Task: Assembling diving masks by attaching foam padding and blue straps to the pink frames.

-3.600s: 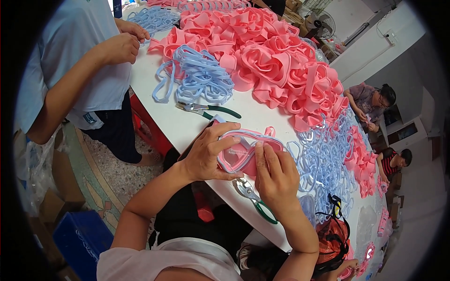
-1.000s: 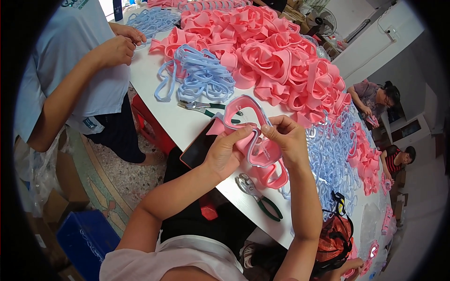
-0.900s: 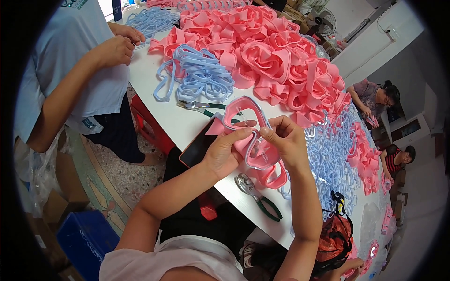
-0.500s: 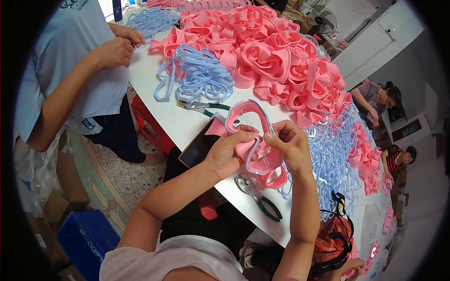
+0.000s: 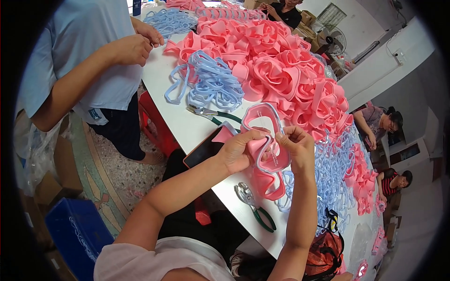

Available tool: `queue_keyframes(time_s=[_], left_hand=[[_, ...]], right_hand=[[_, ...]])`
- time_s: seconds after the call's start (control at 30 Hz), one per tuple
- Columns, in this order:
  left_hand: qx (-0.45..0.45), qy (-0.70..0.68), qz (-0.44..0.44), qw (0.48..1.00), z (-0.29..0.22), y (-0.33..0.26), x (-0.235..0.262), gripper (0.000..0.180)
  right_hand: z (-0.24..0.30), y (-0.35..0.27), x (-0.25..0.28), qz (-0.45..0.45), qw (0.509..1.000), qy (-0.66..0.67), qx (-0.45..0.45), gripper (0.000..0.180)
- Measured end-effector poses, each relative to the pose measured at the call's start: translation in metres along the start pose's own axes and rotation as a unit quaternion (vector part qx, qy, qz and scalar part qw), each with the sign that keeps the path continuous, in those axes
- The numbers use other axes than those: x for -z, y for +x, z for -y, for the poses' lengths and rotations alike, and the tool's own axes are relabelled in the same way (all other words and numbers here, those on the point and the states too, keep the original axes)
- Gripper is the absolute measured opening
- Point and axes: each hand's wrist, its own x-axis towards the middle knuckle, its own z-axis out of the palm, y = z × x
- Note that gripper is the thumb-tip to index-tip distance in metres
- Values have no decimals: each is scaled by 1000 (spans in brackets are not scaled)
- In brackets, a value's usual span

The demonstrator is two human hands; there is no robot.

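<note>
Over the near edge of the table I hold a goggle-shaped mask piece [image 5: 275, 163], soft pink with a thin pale blue-grey rim. My left hand [image 5: 238, 152] pinches its middle, thumb on top. On the opposite side, my right hand [image 5: 300, 146] grips the rim between thumb and fingers. Another pink piece [image 5: 271, 187] shows just under it, close to the table. Green-handled pliers [image 5: 257, 210] lie in front of my right forearm. A second pair of pliers [image 5: 211, 113] rests beyond my left hand, by a dark flat tray-like thing [image 5: 200, 157].
A big heap of pink soft pieces [image 5: 276, 70] covers the far table. Blue ring-shaped frames lie in a bundle [image 5: 213, 79] and a wide pile [image 5: 330, 168]. At left stands a person in a light blue shirt [image 5: 93, 51]. A blue bin [image 5: 79, 236] sits on the floor.
The whole view has shifted, so the table and heaps sit slightly further right and lower. Both hands keep their hold on the mask piece, which looks slightly turned.
</note>
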Motion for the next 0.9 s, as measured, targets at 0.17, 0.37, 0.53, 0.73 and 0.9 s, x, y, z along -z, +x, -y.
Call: queue_keyframes(time_s=[0.17, 0.37, 0.53, 0.73, 0.9], left_hand=[[-26, 15, 7, 1000, 6, -1, 7, 26], [11, 46, 98, 994, -12, -1, 5, 49], [59, 19, 134, 989, -39, -4, 11, 56], [-86, 382, 66, 918, -74, -5, -8, 60], [-74, 464, 56, 881, -80, -2, -18, 66]], right_hand=[[0, -6, -2, 2, 1000, -10, -5, 23], [17, -5, -2, -34, 999, -22, 30, 23], [17, -6, 5, -55, 997, -27, 48, 22], [16, -10, 10, -44, 997, -42, 41, 22], [18, -11, 7, -42, 997, -51, 46, 21]])
